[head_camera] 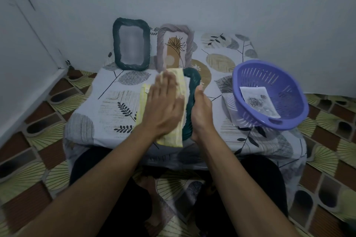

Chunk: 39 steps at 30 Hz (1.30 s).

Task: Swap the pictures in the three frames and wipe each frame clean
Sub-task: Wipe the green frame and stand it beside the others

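A dark green frame [193, 90] lies flat at the middle of the low table, mostly hidden under a yellow cloth [180, 86]. My left hand [163, 106] lies flat on the cloth with straight fingers and presses it onto the frame. My right hand [201, 113] grips the frame's right edge. Two more frames stand upright against the wall: a dark green frame [131, 44] with a blurred picture, and a pale pink frame [174, 46] with a brown plant picture.
A purple plastic colander [269, 94] sits at the table's right side with a rose picture [259, 102] inside it. A leaf-patterned cloth [115, 102] covers the table. Patterned floor tiles surround it, and my crossed legs are below the front edge.
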Each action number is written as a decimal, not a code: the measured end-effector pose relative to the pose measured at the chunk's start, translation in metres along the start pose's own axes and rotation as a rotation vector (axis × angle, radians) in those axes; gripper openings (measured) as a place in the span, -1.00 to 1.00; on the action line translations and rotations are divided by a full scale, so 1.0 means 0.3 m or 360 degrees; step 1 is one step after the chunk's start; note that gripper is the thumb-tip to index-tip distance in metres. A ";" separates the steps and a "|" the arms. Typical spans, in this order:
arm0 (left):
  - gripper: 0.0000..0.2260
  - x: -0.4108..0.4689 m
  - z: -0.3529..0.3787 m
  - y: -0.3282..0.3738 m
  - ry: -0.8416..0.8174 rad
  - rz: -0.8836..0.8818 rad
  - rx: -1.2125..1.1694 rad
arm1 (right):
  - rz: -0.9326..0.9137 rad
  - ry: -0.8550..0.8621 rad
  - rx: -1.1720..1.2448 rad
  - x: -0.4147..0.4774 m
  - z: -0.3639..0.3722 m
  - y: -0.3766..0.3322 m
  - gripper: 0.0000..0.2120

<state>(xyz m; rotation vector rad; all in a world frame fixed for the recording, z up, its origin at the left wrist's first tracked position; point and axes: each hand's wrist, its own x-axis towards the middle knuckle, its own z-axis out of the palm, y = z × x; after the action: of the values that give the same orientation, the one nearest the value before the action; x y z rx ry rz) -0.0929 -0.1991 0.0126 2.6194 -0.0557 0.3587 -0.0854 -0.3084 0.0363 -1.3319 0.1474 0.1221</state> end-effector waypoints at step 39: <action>-0.42 0.027 -0.091 -0.069 0.0080 -0.0297 -0.0776 | -0.0032 -0.0057 -0.0040 -0.031 -0.007 -0.029 -0.57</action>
<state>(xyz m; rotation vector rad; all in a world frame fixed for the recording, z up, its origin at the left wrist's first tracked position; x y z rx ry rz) -0.0896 -0.1678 0.0281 2.1126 0.1056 0.3002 -0.0932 -0.3126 0.0458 -1.3550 0.1026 0.1311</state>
